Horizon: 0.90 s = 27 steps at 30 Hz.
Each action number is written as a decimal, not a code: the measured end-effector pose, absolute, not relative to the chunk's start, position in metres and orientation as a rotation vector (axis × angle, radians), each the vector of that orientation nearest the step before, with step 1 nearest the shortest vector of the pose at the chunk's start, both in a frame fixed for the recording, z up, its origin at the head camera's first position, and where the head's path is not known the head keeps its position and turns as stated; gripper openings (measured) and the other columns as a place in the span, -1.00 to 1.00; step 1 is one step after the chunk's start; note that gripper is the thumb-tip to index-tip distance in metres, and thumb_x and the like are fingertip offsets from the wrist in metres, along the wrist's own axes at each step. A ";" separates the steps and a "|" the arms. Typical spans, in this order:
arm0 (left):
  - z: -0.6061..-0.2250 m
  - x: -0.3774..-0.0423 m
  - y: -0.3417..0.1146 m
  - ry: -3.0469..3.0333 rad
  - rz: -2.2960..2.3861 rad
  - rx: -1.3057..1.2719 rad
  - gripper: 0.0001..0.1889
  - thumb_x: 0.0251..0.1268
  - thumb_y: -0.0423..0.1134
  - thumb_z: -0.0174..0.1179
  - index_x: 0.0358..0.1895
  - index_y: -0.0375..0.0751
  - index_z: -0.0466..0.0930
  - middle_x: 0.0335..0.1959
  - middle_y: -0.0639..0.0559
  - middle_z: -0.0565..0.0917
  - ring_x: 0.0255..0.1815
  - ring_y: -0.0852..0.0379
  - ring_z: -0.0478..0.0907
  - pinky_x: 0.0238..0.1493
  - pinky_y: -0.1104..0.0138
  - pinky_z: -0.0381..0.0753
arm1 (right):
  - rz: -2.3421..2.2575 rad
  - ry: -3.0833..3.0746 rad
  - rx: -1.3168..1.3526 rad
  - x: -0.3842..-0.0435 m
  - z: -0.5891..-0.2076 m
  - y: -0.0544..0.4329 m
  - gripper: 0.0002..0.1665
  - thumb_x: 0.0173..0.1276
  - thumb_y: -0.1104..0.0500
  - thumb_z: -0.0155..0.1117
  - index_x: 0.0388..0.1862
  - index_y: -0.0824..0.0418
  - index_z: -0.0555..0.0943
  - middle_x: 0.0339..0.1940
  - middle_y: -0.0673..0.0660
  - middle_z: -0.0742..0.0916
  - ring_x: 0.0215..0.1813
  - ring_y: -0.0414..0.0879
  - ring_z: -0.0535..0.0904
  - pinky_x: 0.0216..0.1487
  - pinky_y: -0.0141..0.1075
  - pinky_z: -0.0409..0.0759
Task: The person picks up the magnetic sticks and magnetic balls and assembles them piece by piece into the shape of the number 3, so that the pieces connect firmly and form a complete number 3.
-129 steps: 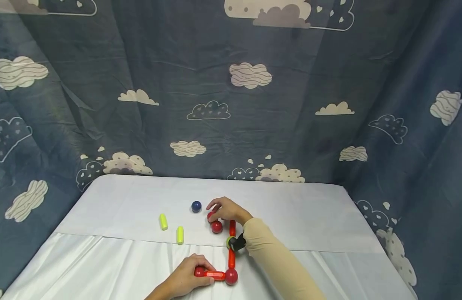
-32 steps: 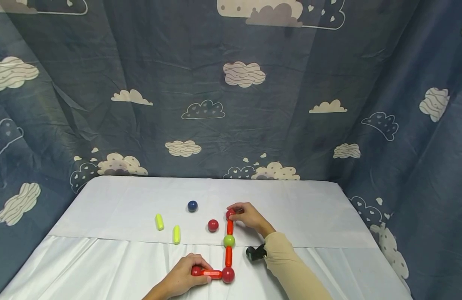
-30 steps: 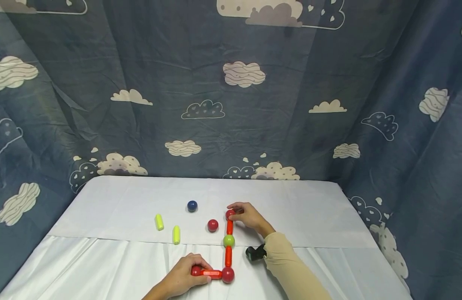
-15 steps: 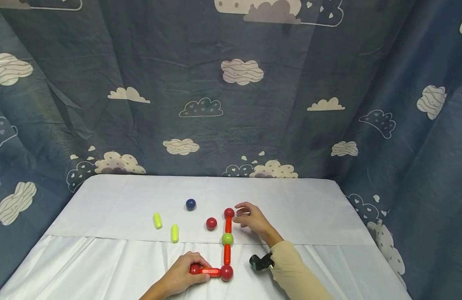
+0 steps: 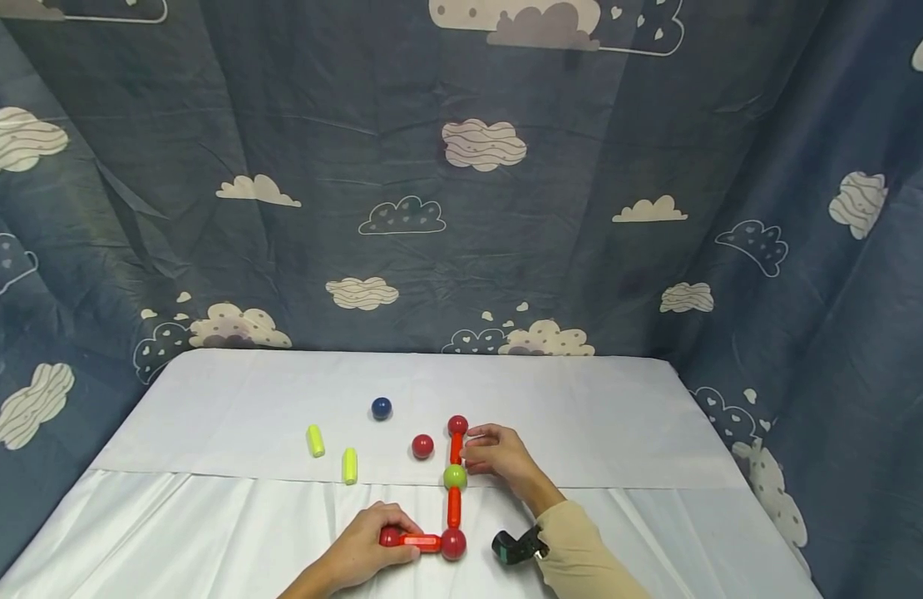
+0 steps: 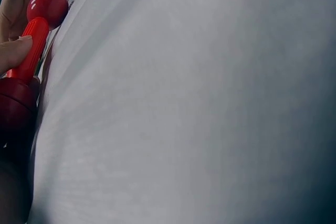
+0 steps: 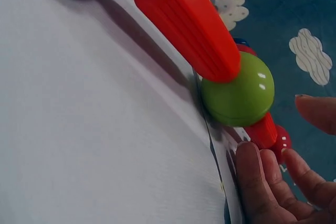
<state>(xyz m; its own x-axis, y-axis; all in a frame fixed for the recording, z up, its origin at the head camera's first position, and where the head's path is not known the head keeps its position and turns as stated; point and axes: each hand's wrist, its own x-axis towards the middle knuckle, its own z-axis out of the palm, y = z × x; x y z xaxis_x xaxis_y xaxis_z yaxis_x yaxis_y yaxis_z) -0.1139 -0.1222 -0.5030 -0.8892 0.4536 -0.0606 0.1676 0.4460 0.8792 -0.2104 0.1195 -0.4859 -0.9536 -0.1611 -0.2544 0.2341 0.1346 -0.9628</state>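
An L-shaped chain of magnetic building rods and balls lies on the white table. My left hand (image 5: 370, 545) holds its near leg, a red rod (image 5: 421, 543), with the thumb along it and the fingers by the red ball (image 5: 389, 537) at its left end. A larger red ball (image 5: 452, 544) forms the corner. From there a red rod (image 5: 453, 507), a green ball (image 7: 239, 90), another red rod (image 5: 456, 449) and a red end ball (image 5: 457, 425) run away from me. Beside the far rod, my right hand (image 5: 499, 456) has its thumb and fingers apart, fingertips close to the rod's right side.
A loose red ball (image 5: 422, 447) lies left of the far rod, and a dark blue ball (image 5: 382, 408) farther back. Two yellow-green rods (image 5: 315, 441) lie to the left. A cloud-patterned curtain (image 5: 402, 274) stands behind the white table (image 5: 619, 416).
My right hand took a red ball from beside the other loose one, set it on the chain's far end, let go and moved back toward me along the rod. My left hand keeps its hold.
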 end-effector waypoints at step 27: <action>-0.505 -0.115 -0.123 2.414 1.416 0.546 -0.81 0.07 -0.08 0.41 -0.24 0.05 0.69 -0.30 0.25 0.56 -0.23 0.28 0.37 -0.18 0.38 0.35 | -1.779 2.171 0.311 -0.224 -0.491 0.109 -0.64 0.12 0.32 0.45 -0.12 0.46 0.62 -0.35 0.23 0.75 -0.48 -0.01 0.72 -0.46 -0.25 0.64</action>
<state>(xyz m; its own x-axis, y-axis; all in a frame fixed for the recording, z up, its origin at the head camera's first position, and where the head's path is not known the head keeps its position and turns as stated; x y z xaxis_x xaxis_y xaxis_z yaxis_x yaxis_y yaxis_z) -0.1152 -0.1233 -0.5048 -0.8865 0.4594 -0.0556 0.1757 0.4453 0.8780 -0.2237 0.1091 -0.4908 -0.9263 -0.0321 -0.3754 0.3618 0.2023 -0.9101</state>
